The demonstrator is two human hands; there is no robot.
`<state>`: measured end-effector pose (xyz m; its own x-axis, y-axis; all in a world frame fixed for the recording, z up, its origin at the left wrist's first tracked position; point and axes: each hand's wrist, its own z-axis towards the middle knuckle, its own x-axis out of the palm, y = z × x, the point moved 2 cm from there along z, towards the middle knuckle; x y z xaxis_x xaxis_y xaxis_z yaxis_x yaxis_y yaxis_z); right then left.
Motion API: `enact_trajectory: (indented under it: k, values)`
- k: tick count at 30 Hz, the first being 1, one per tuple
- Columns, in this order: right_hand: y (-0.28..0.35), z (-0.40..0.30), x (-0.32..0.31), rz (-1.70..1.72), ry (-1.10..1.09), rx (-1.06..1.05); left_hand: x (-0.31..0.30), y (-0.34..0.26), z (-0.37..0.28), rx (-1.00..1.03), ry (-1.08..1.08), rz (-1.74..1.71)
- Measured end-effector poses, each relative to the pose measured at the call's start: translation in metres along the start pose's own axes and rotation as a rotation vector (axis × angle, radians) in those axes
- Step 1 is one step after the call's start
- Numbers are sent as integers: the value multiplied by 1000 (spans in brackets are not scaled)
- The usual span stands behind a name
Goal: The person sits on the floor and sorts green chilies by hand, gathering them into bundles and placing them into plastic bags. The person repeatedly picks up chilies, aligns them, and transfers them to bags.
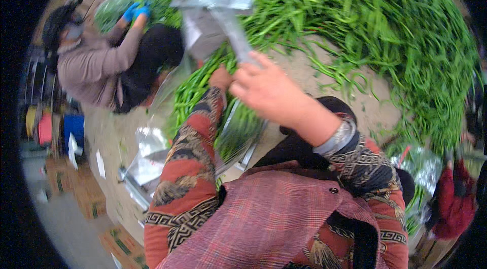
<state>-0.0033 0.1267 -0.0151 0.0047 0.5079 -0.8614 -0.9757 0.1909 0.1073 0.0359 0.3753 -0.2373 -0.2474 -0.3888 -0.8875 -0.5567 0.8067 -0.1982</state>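
Long green chili peppers [190, 94] lie inside a large clear plastic bag [167, 86] that stands before me. My left hand [221, 78] reaches into the bag's mouth, among the peppers; its fingers are mostly hidden. My right hand [262, 88], blurred, is at the bag's right edge, its fingers at a strip of clear plastic [237, 41] that rises up and left. Whether the fingers pinch the strip is not plain. Beyond it is a grey and white sheet-like surface [205, 31]. A great heap of green peppers [342, 2] spreads over the floor ahead and to the right.
At the left a crouching person [99, 67] in blue gloves handles another filled bag [116, 8]. A person in red [456, 200] is at the far right, near a clear bag of peppers [420, 170]. Cardboard boxes [87, 193] and a blue container [74, 130] stand at the left.
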Motion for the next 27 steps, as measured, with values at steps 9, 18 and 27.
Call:
enact_trajectory:
  k: [9,18,27]
  values:
    - [-24,-141,-81,200,-396,427,-54,25,3,68,-130,26]
    - [-150,-449,24,782,-848,1791,-178,-110,-247,634,-290,-844]
    - [-151,-471,98,1030,-540,1964,62,-288,-64,708,261,-595]
